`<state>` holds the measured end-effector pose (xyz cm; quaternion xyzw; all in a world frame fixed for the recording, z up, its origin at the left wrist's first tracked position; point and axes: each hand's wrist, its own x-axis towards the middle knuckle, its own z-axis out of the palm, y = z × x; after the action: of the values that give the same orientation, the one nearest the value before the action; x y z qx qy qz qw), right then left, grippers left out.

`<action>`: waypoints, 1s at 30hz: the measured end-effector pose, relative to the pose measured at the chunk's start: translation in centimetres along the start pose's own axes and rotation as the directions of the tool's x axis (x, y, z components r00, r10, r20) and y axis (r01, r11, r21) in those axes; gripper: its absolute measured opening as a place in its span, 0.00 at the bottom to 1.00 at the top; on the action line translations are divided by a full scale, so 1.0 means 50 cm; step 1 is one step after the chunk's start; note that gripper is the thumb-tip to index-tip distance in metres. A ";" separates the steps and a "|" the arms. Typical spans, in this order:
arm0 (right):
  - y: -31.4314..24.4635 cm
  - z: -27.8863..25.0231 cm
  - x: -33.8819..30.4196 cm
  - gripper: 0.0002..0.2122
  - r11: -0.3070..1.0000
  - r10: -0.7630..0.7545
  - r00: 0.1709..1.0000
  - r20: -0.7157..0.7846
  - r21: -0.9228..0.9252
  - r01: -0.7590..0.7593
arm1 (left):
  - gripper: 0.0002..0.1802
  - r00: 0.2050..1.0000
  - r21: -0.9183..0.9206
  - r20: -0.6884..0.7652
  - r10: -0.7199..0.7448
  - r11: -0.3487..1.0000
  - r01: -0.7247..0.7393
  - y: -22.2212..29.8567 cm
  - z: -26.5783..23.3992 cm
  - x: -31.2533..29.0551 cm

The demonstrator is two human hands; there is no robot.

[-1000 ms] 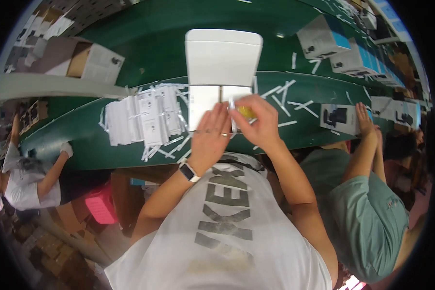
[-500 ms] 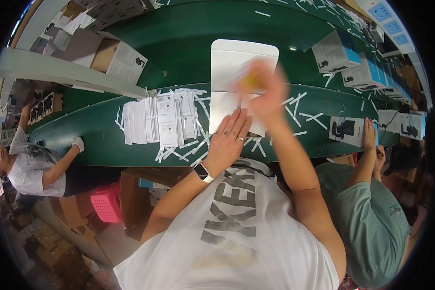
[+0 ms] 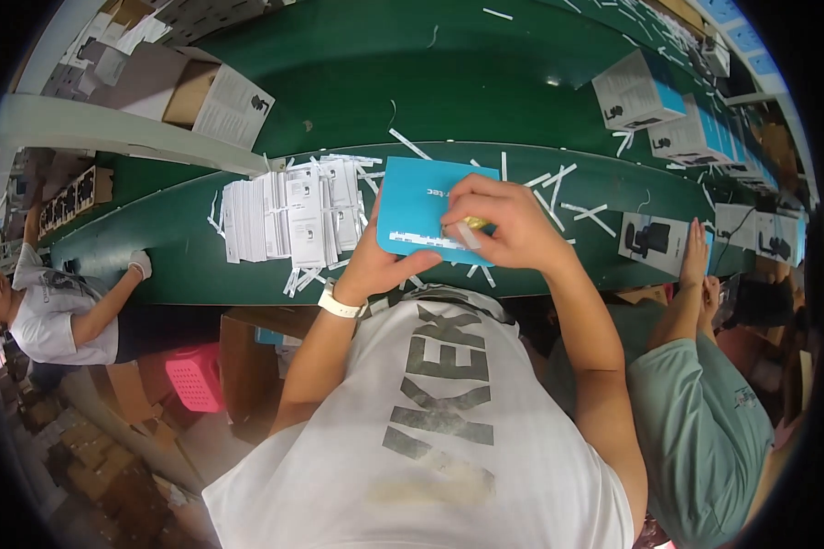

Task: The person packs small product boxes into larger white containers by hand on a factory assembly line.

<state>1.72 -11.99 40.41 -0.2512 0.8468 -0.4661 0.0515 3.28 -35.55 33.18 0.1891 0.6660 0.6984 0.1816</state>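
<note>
A box with a bright blue face (image 3: pixel 410 203) stands in front of me at the bench's near edge. Along the lower part of this face runs a white label strip (image 3: pixel 412 240). My left hand (image 3: pixel 374 263) grips the box at its left side, thumb along the lower edge. Over the right part of the face, my right hand (image 3: pixel 513 224) is closed on a small yellow object (image 3: pixel 475 222) with a pale strip at it; its kind is mostly hidden by the fingers. Beside the box on the left lies a stack of white folded leaflets (image 3: pixel 307 220).
Loose white paper strips (image 3: pixel 549 203) lie scattered over the green bench (image 3: pixel 339 101). Packed boxes (image 3: pixel 634 91) stand at the far right, and a person's hand (image 3: pixel 696 249) rests by another box (image 3: pixel 650 240). A pink basket (image 3: pixel 195 377) and a carton (image 3: pixel 252 366) sit below the bench.
The white open flap no longer shows; the box now presents its blue face. My left hand has gone from lying flat on the box to gripping its left side. My right hand came nearer.
</note>
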 end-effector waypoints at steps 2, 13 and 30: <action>0.003 0.008 -0.010 0.05 0.985 -0.149 0.989 0.014 -0.088 0.150 | 0.32 1.000 0.064 0.011 0.006 0.998 -0.007 -0.012 0.014 0.000; 0.041 -0.024 -0.056 0.08 0.981 -0.101 0.995 -0.028 -0.171 0.095 | 0.26 0.998 0.040 0.058 0.025 0.999 -0.027 -0.031 0.058 0.021; 0.216 -0.133 -0.358 0.64 0.553 0.619 0.606 -0.499 -0.270 -0.788 | 0.46 0.817 0.315 -0.363 0.447 0.885 -0.344 -0.084 0.155 -0.049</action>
<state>11.05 6.30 32.69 0.1979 0.9542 -0.2228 0.0251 9.34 -29.90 29.28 0.1872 0.7126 0.6611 -0.1420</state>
